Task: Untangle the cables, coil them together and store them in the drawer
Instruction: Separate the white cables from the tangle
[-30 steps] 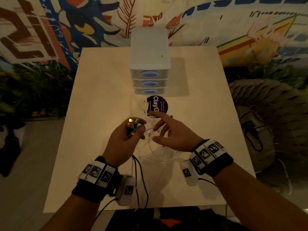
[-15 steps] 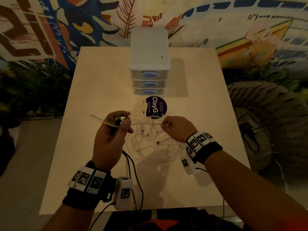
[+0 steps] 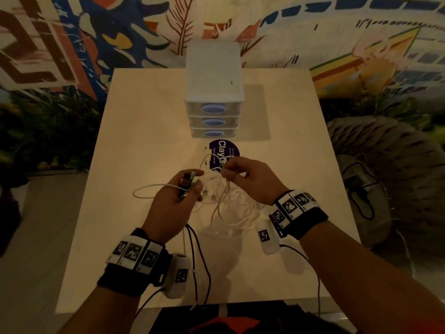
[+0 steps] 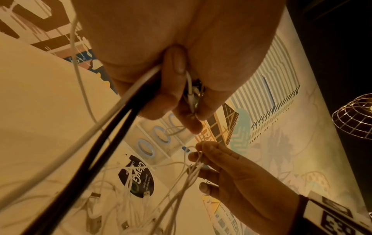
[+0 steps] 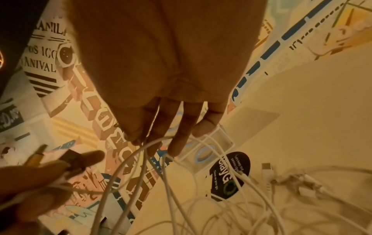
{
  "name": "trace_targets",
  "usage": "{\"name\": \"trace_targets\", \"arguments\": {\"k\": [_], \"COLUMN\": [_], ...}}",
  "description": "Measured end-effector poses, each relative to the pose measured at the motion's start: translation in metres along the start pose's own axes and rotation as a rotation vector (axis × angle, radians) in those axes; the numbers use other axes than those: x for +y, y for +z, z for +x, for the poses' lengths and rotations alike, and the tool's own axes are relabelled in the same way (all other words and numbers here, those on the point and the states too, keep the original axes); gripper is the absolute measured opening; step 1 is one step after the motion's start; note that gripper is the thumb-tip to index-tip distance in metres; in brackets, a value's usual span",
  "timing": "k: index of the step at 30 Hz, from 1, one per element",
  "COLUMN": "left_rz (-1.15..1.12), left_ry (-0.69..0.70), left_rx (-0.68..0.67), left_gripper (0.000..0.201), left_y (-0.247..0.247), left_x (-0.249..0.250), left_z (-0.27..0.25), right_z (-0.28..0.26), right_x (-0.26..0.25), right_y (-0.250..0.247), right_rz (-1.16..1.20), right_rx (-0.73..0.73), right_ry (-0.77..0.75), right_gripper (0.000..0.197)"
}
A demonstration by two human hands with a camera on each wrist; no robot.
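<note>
Left hand (image 4: 161,52) — palm crops at the top edge of its wrist view. Black cables (image 4: 84,167) leave the lower-left corner. Connectors (image 3: 189,180) in the fist: type indistinct. White cables (image 5: 221,198) — individual strands inseparable, blurred.

head: above, facing down | wrists: close under palms (all show drawers (image 3: 213,109))

Two hands working a tangle of white cables

The left hand (image 3: 172,208) is gripping cable ends, the right hand (image 3: 250,180) is pinching strands above the white cables (image 3: 228,206) lying on the table (image 3: 144,131) near the drawer unit (image 3: 213,92).
</note>
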State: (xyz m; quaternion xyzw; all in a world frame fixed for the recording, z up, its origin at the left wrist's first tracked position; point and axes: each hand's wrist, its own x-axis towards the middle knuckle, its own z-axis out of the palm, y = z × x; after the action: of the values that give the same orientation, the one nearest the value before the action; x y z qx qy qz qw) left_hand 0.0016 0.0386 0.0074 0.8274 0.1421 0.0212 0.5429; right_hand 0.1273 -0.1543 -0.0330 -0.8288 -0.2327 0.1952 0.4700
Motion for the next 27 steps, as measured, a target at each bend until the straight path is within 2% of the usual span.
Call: {"name": "trace_targets", "arguments": {"k": [4, 7, 12, 15, 18, 24, 27], "left_rz": [0.096, 0.056, 0.03, 0.035, 0.027, -0.073, -0.129], "left_ry": [-0.041, -0.024, 0.015, 0.033, 0.089, 0.122, 0.123], "left_rx": [-0.085, -0.13, -0.074, -0.08, -0.06, 0.077, 0.155], "left_gripper": [0.02, 0.023, 0.017, 0.011, 0.01, 0.017, 0.019], "left_y": [0.009, 0.016, 0.022, 0.022, 0.02, 0.014, 0.008], "left_x": [-0.006, -0.003, -0.001, 0.001, 0.001, 0.007, 0.005], "left_z": [0.007, 0.008, 0.008, 0.007, 0.005, 0.001, 0.0], "right_z": [-0.007, -0.011, -0.013, -0.015, -0.014, -0.009, -0.01], "right_x": [-0.004, -0.007, -0.013, -0.013, -0.009, 0.03, 0.043], "right_y": [0.004, 0.006, 0.003, 0.007, 0.011, 0.006, -0.003], "right_rz": [0.027, -0.086, -0.345, -0.366, -0.39, -0.407, -0.418], "right_rx": [0.053, 0.083, 0.014, 0.022, 0.032, -0.047, -0.071], "right_ry": [-0.016, -0.171, -0.307, -0.331, -0.274, 0.027, 0.095], "right_gripper": [0.015, 0.022, 0.03, 0.032, 0.032, 0.03, 0.03]}}
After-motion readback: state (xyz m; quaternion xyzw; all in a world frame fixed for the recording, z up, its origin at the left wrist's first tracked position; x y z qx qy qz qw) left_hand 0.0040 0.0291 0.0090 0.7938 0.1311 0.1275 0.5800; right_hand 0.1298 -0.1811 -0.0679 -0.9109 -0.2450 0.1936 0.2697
